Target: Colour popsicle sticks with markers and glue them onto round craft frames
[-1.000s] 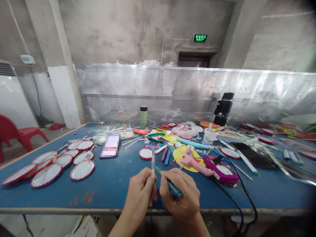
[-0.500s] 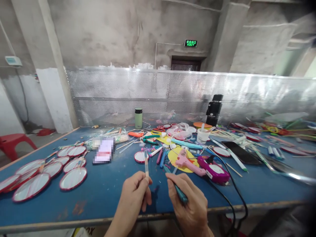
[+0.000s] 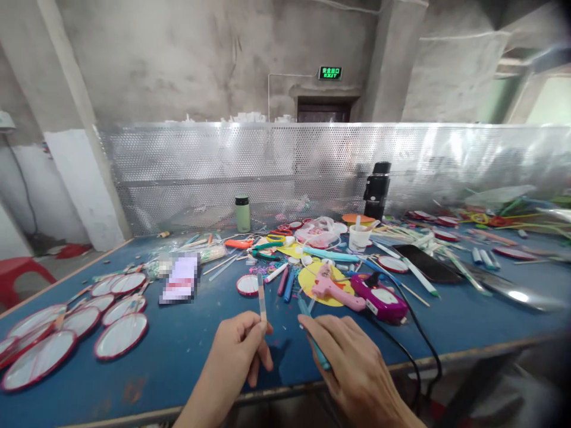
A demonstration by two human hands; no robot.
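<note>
My left hand pinches a thin flat stick between thumb and fingers. The stick points up, pale wood low down and blue-grey toward its top. In my right hand, palm turned down near the table's front edge, is a teal pen-like tool; whether it is a marker or a cutter I cannot tell. Its front end points away from me, toward the yellow disc. Just beyond the stick lies a small round red-rimmed piece. Purple and blue markers rest behind the gap between my hands.
Several red-rimmed white discs lie at left, near a phone. A pink glue gun and purple device sit at right with black cables. Farther back stand a green bottle, white cup and black flask.
My view has turned slightly right, so the table things appear farther left. My right hand has rolled palm-down over the teal tool. The left hand keeps its pinch on the stick.
</note>
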